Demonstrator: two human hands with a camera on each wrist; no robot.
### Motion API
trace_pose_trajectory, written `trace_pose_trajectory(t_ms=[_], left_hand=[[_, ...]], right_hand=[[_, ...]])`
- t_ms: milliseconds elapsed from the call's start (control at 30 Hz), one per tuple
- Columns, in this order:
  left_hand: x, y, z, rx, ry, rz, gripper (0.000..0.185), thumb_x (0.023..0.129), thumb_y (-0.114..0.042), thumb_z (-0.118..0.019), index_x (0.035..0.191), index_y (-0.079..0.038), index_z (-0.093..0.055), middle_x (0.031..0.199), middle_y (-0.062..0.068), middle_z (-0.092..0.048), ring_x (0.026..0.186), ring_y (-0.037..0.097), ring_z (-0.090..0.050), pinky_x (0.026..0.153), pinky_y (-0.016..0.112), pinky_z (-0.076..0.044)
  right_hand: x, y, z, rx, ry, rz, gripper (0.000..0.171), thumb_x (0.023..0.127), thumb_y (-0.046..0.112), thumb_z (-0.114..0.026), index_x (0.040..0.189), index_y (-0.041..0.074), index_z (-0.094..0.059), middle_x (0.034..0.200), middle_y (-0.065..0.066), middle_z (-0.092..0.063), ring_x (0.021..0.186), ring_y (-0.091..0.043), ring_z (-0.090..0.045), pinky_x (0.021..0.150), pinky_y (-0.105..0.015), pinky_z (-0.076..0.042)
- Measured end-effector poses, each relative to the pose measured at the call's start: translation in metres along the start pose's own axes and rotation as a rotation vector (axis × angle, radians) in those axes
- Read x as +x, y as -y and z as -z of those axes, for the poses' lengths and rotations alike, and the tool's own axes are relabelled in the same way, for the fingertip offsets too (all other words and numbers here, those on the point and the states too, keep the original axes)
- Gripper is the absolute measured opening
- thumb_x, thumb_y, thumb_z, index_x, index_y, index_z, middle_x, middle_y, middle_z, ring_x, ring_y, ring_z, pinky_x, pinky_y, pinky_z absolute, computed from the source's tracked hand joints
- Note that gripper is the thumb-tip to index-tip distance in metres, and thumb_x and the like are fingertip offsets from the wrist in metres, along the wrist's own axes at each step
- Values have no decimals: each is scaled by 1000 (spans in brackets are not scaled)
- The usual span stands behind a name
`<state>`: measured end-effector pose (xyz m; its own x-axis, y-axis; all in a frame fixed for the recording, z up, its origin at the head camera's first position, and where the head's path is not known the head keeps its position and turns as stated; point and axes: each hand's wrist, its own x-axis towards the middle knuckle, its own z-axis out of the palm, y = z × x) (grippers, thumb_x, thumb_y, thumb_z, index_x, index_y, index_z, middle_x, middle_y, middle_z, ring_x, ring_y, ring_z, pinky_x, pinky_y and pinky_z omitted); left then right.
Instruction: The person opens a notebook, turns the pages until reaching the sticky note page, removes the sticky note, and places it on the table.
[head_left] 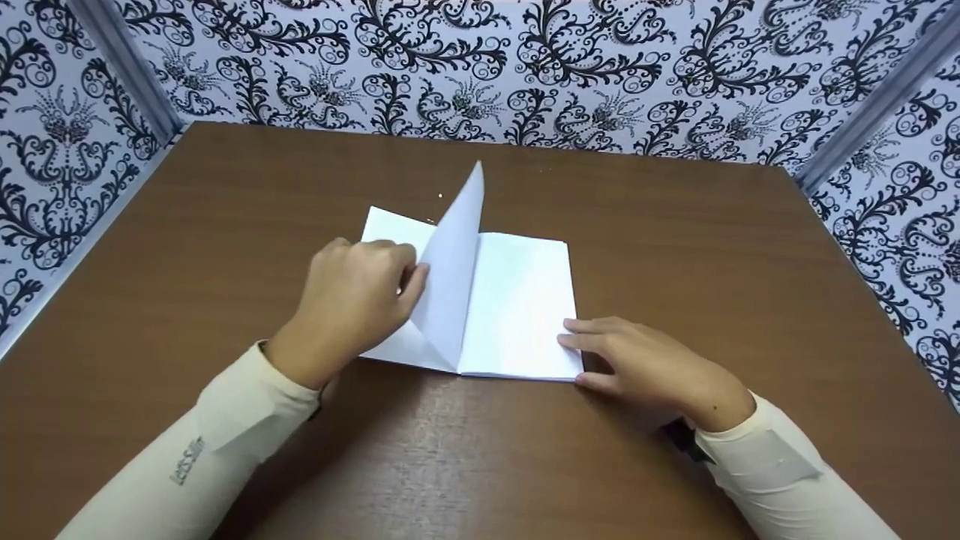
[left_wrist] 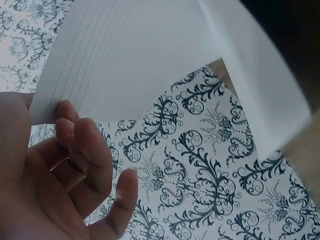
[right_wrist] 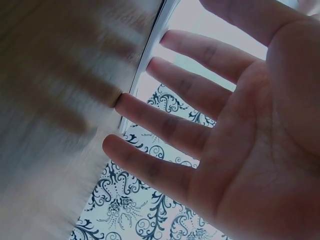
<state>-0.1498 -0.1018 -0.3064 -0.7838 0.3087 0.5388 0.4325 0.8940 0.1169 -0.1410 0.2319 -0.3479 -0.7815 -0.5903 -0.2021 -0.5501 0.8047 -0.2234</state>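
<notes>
- Well, at the far left from where I stand, wallpaper (head_left: 64,150) with black scrolling flowers on white covers the side wall, and a grey corner strip (head_left: 124,64) slants down to the brown wood-grain counter (head_left: 187,262).
- Next comes a cream left sleeve (head_left: 180,450), small dark lettering along its forearm, reaching in from the near edge.
- Out of it comes the person's left hand (head_left: 352,289), back upward, thumb and fingers pinching one raised leaf (head_left: 454,262). From the left wrist I can see thin ruled lines on that paper, while the other fingers curl loosely below it.
- Mid-counter lies the lined notebook (head_left: 525,307), open flat, its left side partly covered by that hand. The gripped leaf stands up from the fold, bowed, its top corner pointing at the back wall.
- Just behind the notebook, a few pale specks (head_left: 440,196) dot the wood.
- Rightward, the notebook's other half lies flat, white and bright.
- At its right edge rests the right hand (head_left: 649,364), fingers straight and spread, fingertips (head_left: 574,340) touching the paper's margin, thumb by the near corner. It grips nothing, and the two hands are well apart.
- Farther right, a cream right sleeve (head_left: 795,480) comes in, something dark and mostly hidden under its cuff.
- Last, a second grey strip (head_left: 877,97) marks the right corner, with the same wallpaper beyond.
</notes>
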Motion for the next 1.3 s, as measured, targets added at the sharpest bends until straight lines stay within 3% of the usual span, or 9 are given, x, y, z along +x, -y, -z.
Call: trace_pose_trajectory(t_ms=[133,267,433,667,967,1167,1300], left_hand=[[-5,7,4,32,45,20,39,90,-19,-64,55,-13,-49,51,4,-49,46,24,-44,47,39,-31],[-8,12,8,74,87,-1,42,90,-18,-65,53,-13,-45,47,4,-44,44,20,-38,43,35,-25],[-18,18,11,129,110,-14,43,84,-16,-69,51,-13,-43,46,6,-47,41,24,-43,40,41,-30],[-25,24,2,162,150,-23,34,80,-15,-73,53,-9,-52,50,10,-55,41,27,-47,38,44,-34],[-34,38,-3,204,257,-15,34,77,-17,-76,55,-7,-53,48,9,-51,41,23,-45,37,44,-37],[-32,40,-9,230,345,-15,37,78,-16,-76,52,-8,-50,48,6,-48,46,17,-35,39,40,-34],[-30,40,-12,267,368,-33,37,77,-16,-76,52,-7,-50,48,5,-46,49,15,-31,39,37,-33]], right_hand=[[-1,0,1,10,19,-11,55,96,31,-66,146,11,-52,157,-7,-44,144,-33,-42,113,-55,-37],[-5,0,3,3,25,-32,57,96,32,-66,146,10,-52,157,-9,-44,144,-35,-41,113,-56,-36],[-6,0,0,6,21,-8,55,97,32,-66,144,9,-53,156,-11,-45,143,-35,-43,113,-54,-37],[-9,-1,-2,11,3,-2,54,96,31,-66,143,8,-54,154,-12,-46,141,-35,-44,112,-54,-38],[-4,1,0,5,5,12,51,97,29,-65,143,10,-55,155,-10,-46,142,-35,-45,112,-54,-39],[-3,2,1,3,8,20,51,98,29,-64,144,11,-54,155,-10,-46,142,-35,-45,112,-54,-39],[-4,1,1,2,-3,13,51,97,29,-65,143,10,-55,155,-10,-46,142,-35,-44,111,-54,-39]])
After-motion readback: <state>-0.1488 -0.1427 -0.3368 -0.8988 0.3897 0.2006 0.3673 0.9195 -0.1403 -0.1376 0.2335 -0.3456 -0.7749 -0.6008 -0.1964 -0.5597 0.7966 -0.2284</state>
